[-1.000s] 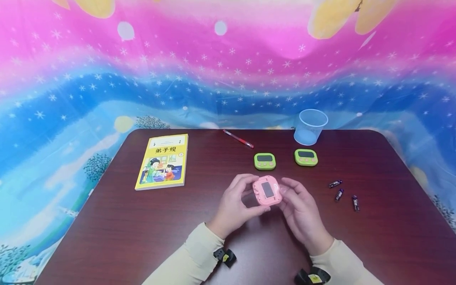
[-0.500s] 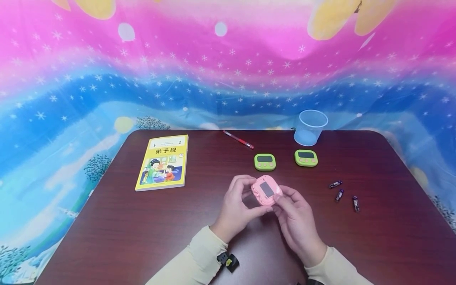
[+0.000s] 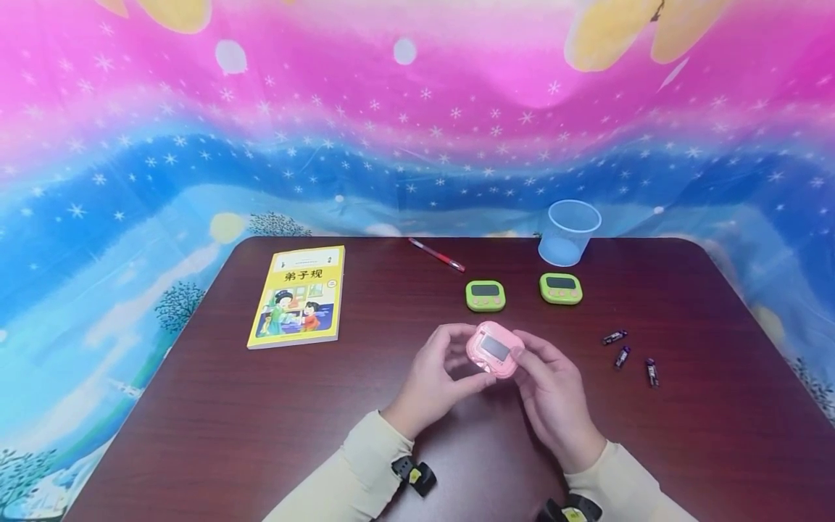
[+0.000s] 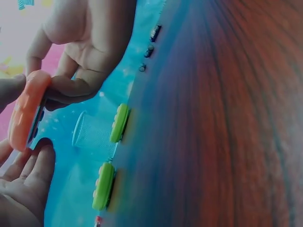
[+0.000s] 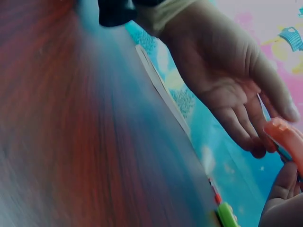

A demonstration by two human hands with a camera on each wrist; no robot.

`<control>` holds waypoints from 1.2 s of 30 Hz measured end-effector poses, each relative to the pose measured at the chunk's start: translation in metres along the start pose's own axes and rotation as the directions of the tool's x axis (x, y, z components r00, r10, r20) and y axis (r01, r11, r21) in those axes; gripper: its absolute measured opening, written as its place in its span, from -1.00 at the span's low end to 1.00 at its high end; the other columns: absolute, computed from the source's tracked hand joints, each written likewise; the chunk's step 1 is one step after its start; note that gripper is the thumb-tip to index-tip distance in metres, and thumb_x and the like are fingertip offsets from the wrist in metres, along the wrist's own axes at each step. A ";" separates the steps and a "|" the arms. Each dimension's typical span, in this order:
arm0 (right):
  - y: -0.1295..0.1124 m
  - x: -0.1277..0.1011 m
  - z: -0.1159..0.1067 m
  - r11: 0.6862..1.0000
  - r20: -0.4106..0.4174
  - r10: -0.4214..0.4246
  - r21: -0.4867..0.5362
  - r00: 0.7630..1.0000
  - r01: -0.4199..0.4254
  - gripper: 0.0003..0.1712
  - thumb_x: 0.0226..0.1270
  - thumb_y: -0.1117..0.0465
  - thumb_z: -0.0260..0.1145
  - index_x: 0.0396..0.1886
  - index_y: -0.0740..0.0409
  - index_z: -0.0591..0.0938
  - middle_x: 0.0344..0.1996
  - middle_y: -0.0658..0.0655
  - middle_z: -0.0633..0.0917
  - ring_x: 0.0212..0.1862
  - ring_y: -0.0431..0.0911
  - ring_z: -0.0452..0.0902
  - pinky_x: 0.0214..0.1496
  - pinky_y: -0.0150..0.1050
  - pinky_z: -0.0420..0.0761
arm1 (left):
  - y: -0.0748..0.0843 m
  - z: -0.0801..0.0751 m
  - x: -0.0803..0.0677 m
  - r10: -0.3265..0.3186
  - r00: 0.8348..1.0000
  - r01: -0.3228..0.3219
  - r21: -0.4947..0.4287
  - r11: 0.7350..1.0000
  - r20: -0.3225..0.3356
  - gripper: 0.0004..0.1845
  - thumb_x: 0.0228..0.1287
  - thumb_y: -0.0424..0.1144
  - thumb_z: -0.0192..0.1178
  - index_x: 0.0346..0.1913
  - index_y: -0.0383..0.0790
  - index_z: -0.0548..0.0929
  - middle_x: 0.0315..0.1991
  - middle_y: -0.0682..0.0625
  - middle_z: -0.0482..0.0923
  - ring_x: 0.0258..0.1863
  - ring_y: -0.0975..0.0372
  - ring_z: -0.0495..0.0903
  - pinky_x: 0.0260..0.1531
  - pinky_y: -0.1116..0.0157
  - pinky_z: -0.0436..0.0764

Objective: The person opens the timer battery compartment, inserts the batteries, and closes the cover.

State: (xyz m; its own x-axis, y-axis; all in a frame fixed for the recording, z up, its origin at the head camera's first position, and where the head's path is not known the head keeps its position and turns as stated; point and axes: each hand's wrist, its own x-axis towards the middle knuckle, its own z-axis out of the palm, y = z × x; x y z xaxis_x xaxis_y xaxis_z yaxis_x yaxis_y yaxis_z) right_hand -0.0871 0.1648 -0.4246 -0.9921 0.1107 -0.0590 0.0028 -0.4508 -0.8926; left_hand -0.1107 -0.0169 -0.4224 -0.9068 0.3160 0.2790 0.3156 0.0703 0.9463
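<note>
I see both hands lifted above the table's [image 3: 196,406] centre, my left hand [image 3: 430,380] and right hand [image 3: 554,395] pinching a rounded pink plastic timer [image 3: 494,350] (grey screen tilted up) between curled fingertips. At 12 o'clock sit two green timers [image 3: 485,295] — beyond them a clear, empty plastic cup [image 3: 569,232]. At 10 o'clock, a glossy yellow book [image 3: 298,296] reads "弟子规".

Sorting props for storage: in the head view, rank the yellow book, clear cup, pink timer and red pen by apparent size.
1. yellow book
2. clear cup
3. pink timer, close to the cup and held nearer the camera, so unsure
4. red pen
</note>
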 end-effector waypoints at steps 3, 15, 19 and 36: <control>-0.001 0.002 -0.003 1.000 0.014 -0.004 -0.020 1.000 0.004 -0.74 0.47 0.35 0.24 0.08 0.21 0.69 -0.04 0.04 0.70 -0.05 -0.19 0.64 0.03 -0.33 0.68 | 0.001 -0.002 0.001 -0.075 0.997 0.077 -0.056 0.995 0.025 -0.34 0.12 -0.32 0.51 0.27 -0.14 0.45 0.21 0.01 0.53 0.04 0.21 0.66 0.02 0.31 0.68; -0.003 0.005 -0.007 0.997 0.103 0.007 -0.078 0.995 0.001 -0.68 0.46 0.42 0.17 0.13 0.36 0.66 0.01 0.10 0.72 0.02 -0.20 0.63 0.04 -0.32 0.68 | 0.001 -0.001 0.004 -0.277 0.947 0.321 -0.398 0.859 0.164 -0.39 0.30 -0.55 0.24 0.40 -0.33 0.37 0.11 -0.25 0.59 -0.23 0.18 0.72 -0.20 0.06 0.76; -0.003 0.006 -0.007 0.992 0.110 0.000 -0.129 0.994 0.014 -0.63 0.45 0.41 0.20 0.18 0.51 0.57 0.01 0.13 0.72 0.00 -0.18 0.64 0.03 -0.32 0.68 | -0.001 0.000 0.002 -0.292 0.937 0.348 -0.424 0.836 0.194 -0.41 0.34 -0.53 0.21 0.41 -0.39 0.35 0.12 -0.25 0.58 -0.24 0.19 0.72 -0.23 0.10 0.77; 0.009 0.002 -0.001 0.921 0.143 -0.006 -0.385 0.990 0.061 -0.63 0.50 0.27 0.23 0.17 0.40 0.53 -0.21 0.10 0.71 -0.41 -0.16 0.63 -0.41 -0.23 0.74 | -0.009 0.007 -0.001 -0.269 0.955 0.295 -0.470 0.832 0.122 -0.58 0.48 -0.45 0.08 0.33 -0.43 0.41 0.10 -0.20 0.60 -0.34 0.23 0.68 -0.41 0.27 0.77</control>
State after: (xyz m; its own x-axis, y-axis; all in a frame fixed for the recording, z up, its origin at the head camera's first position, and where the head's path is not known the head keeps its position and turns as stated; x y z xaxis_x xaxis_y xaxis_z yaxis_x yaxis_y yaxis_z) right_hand -0.0893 0.1621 -0.4330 -0.9998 -0.0147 0.0111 -0.0101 -0.0671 -0.9977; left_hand -0.1101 -0.0112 -0.4322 -0.9174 0.3980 -0.0084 -0.1360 -0.2936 0.9462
